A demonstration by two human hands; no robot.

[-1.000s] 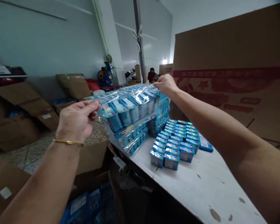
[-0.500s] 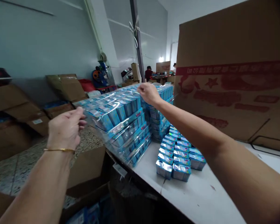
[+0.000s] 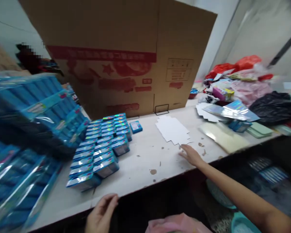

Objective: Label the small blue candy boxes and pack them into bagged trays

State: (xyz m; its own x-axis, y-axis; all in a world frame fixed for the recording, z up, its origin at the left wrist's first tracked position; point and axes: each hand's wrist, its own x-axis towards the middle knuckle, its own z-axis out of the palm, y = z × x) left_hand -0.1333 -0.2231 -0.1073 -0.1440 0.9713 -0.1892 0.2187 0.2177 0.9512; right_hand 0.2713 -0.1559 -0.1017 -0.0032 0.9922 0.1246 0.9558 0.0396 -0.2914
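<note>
My right hand (image 3: pixel 191 155) rests flat on the white table top (image 3: pixel 145 170), its fingertips just below a stack of white die-cut card blanks (image 3: pixel 172 129). My left hand (image 3: pixel 102 212) hangs open at the table's front edge, holding nothing, near rows of small blue foil-topped boxes (image 3: pixel 99 149). One blue box (image 3: pixel 136 127) lies flat beside those rows. Shrink-wrapped packs of blue boxes (image 3: pixel 36 106) fill the left side, out of reach of either hand's fingers.
A large printed cardboard carton (image 3: pixel 118 58) stands upright at the table's back. To the right lie holographic sheets (image 3: pixel 223 111), a black bag (image 3: pixel 274 108) and red bags (image 3: pixel 232 66). A pink bag (image 3: pixel 177 225) and a teal basin (image 3: pixel 242 225) sit below the table edge.
The view has swung right along the table. Both hands have come away from the wrapped pack, which now sits at the left; my right hand has moved onto the table.
</note>
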